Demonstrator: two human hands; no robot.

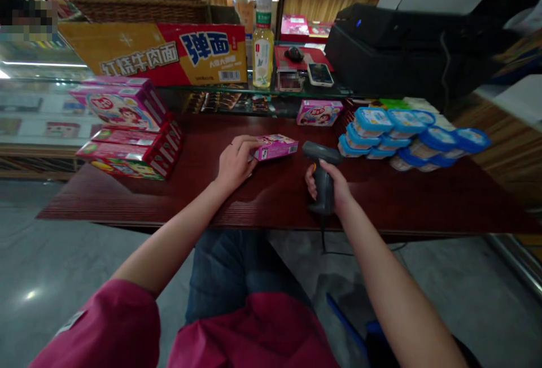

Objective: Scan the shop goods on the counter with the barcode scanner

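My left hand (237, 159) is closed on the left end of a small purple box (277, 148), tilted just over the dark red wooden counter (271, 193). A barcode shows on the box's right end. In my right hand (334, 183) is a black barcode scanner (322, 179), its head turned toward the box and its cord hanging off the counter's front edge. Another purple box (319, 113) stands farther back. Purple boxes (121, 103) are stacked on red boxes (127, 150) at the left.
Blue-lidded tubs (372, 122) are piled at the right. On a glass shelf behind are a large noodle carton (156, 55), a bottle of yellow drink (263, 43), a phone (320, 74) and a computer mouse (294, 53). A black machine (398, 46) fills the back right.
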